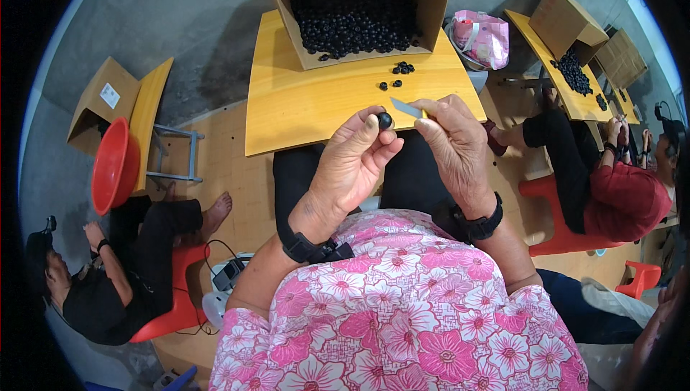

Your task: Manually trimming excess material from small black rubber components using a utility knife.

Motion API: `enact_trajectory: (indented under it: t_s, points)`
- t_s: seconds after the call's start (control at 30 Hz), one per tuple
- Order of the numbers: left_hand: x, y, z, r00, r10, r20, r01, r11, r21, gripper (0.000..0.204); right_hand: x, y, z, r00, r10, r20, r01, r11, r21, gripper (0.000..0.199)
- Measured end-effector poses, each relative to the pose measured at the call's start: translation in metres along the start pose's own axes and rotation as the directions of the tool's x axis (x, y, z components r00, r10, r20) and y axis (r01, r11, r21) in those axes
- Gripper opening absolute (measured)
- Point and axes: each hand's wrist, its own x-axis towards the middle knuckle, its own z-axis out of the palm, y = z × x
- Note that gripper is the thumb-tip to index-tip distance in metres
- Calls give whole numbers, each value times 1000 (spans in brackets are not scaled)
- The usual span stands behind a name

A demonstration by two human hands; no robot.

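Between the thumb and fingers of my left hand [348,157] sits a small round black part [384,120] with a glossy face. My right hand [456,150] grips a small knife by its handle, partly hidden in the fingers. Its pale blade [407,108] points left toward the black part, with a small gap between them. Both hands are held over my lap, just at the near edge of the yellow table [302,107]. A few loose black parts [404,68] lie on the tabletop beyond the blade.
A cardboard box [359,60] on its side, full of black parts, stands at the table's back. Co-workers sit left [100,290] and right [625,197] at similar tables. A red basin [115,168] leans at the left; a pink bag [481,39] stands right of my table.
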Motion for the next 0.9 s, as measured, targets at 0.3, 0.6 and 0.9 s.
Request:
enact_trajectory:
  t_s: [0.3,0.6,0.9]
  points:
    - [0,1,-1,999,-30,-39,29,999,-18,15,-6,10,6,996,-10,90,0,995,101,15]
    - [-3,0,2,995,-90,-47,88,995,-42,20,-9,8,5,980,-172,100,180,980,-84,24]
    - [-4,-1,-1,989,-136,65,143,984,-111,23,-9,6,1,962,-251,107,264,955,-133,25]
